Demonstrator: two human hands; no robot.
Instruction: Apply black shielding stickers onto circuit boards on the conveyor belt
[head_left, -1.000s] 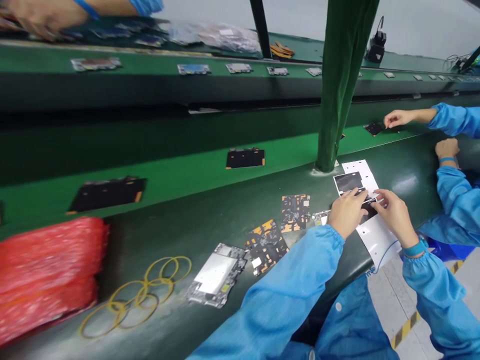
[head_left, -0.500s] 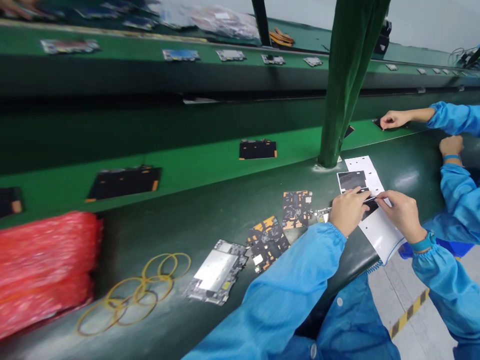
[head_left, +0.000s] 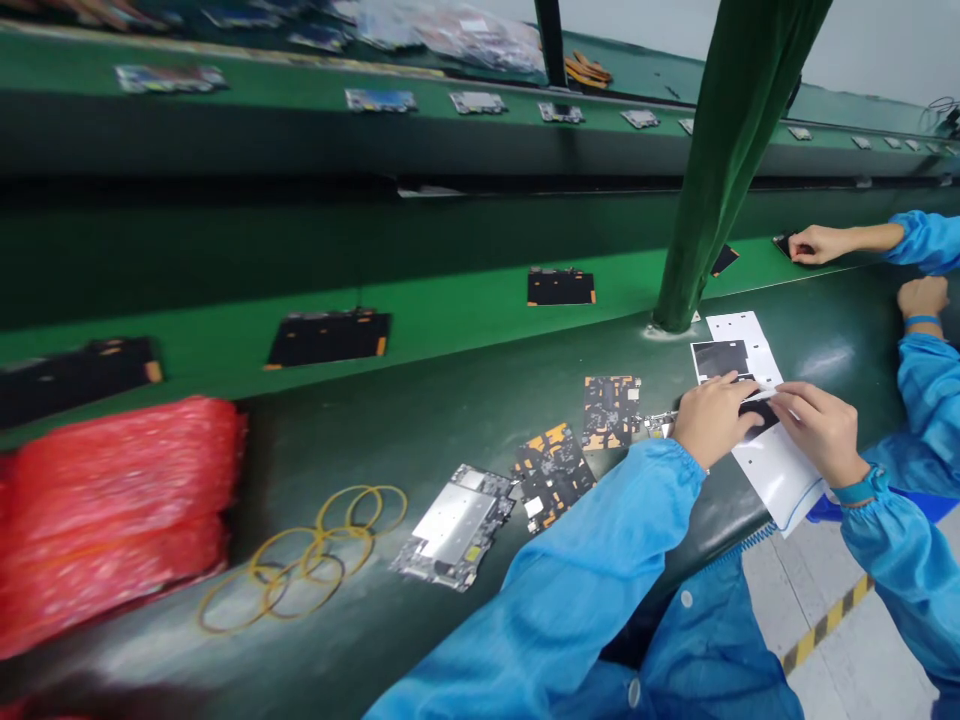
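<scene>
My left hand point(head_left: 716, 418) lies over a black adhesive sheet point(head_left: 761, 420) with thumb and fingers apart, pressing near its edge. My right hand point(head_left: 821, 428) pinches the end of a thin white strip point(head_left: 762, 395) lifted at that sheet. Beneath both is a white backing sheet point(head_left: 776, 482), which still carries another black piece point(head_left: 720, 358). Part of a circuit board point(head_left: 660, 424) shows left of my left hand; the rest is hidden. Two black-and-orange boards point(head_left: 553, 474) and a silver-shielded board point(head_left: 457, 522) lie along the bench to the left.
Yellow rubber bands point(head_left: 307, 560) and a red bubble-wrap bundle point(head_left: 120, 510) sit at left. Black-covered boards point(head_left: 330, 338) ride a green belt point(head_left: 457, 310) behind. A green-wrapped post point(head_left: 720, 190) rises by the backing sheet. A co-worker's hand point(head_left: 817, 245) touches a board at right.
The view has swung left, so everything sits further right. Boards on the belt have moved right as well. More of the white strip shows between my hands, which keep nearly the same place.
</scene>
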